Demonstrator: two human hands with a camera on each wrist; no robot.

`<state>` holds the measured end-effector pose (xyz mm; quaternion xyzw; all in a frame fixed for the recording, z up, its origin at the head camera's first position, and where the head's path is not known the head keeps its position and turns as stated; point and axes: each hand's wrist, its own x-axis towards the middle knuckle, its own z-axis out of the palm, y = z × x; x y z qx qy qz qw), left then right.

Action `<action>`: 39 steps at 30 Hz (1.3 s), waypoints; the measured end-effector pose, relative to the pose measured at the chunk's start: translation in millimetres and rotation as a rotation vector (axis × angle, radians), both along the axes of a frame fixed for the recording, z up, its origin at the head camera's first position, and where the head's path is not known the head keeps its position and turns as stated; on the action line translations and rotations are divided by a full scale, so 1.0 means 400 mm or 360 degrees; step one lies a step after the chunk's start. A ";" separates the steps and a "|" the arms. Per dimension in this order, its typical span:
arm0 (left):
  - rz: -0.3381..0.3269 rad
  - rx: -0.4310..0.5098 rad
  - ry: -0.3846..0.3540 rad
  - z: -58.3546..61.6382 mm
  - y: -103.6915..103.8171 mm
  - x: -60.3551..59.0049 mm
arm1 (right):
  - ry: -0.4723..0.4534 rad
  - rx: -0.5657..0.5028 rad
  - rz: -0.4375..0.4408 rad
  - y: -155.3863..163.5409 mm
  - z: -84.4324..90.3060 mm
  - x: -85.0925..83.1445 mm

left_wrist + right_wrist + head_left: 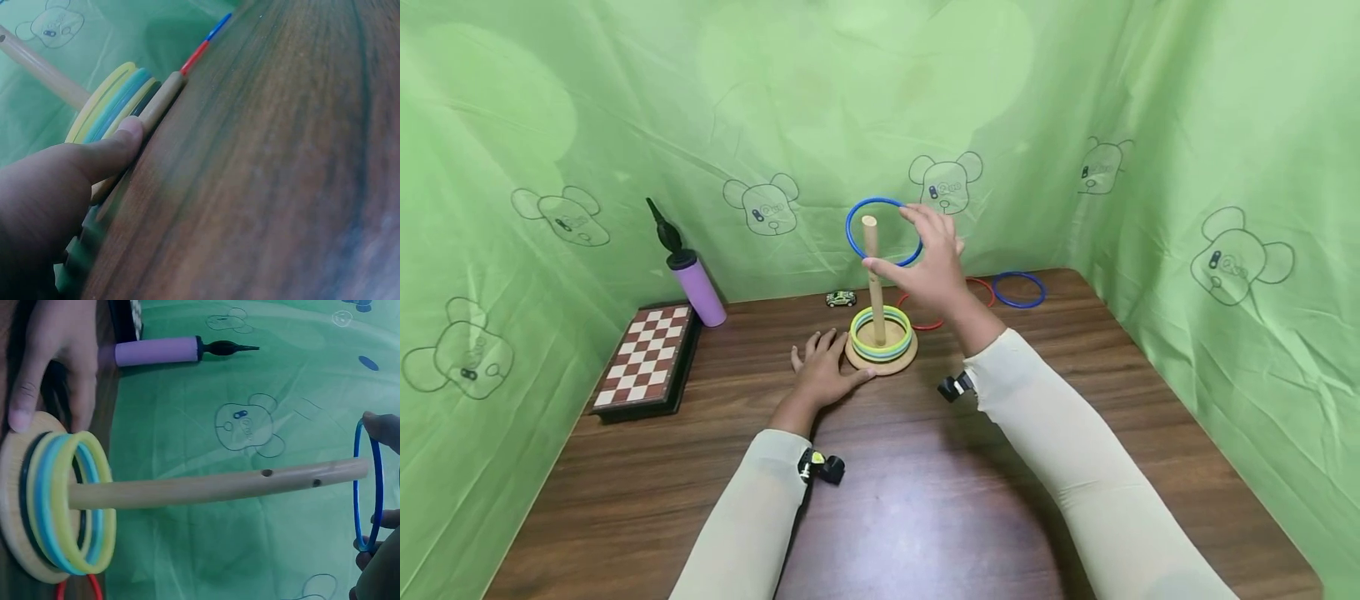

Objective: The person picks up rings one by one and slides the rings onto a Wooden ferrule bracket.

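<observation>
My right hand point(936, 258) pinches a blue ring point(848, 229) between thumb and fingers, high above the table. In the head and right wrist views the tip of the wooden post point(219, 487) shows within this ring's outline. My left hand point(822, 371) is low at the stand's round wooden base point(880, 369), its thumb point(128, 134) against the front edge and fingers along the left side. Around the foot of the post lie several stacked rings: a yellow ring point(107, 519) on top, with light blue, yellow and dark ones beneath.
Red rings point(981, 292) and another blue ring point(1019, 289) lie at the back right of the stand. Behind it sits a small toy car point(841, 298). A chessboard point(646, 354) and a purple hand pump point(698, 287) are at the left. Green cloth point(820, 100) walls the table.
</observation>
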<state>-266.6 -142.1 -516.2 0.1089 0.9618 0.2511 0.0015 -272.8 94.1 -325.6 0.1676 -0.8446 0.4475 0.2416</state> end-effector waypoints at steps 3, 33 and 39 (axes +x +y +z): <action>0.0004 -0.0007 -0.0001 -0.002 -0.004 -0.001 | -0.0086 0.0061 0.0009 -0.011 -0.018 -0.002; -0.0007 -0.0081 0.0011 -0.002 -0.001 -0.001 | -0.0463 0.0150 0.0047 -0.045 -0.318 -0.002; -0.0009 -0.0072 0.0027 0.004 -0.005 0.001 | -0.0483 0.0161 0.0009 -0.057 -0.339 -0.003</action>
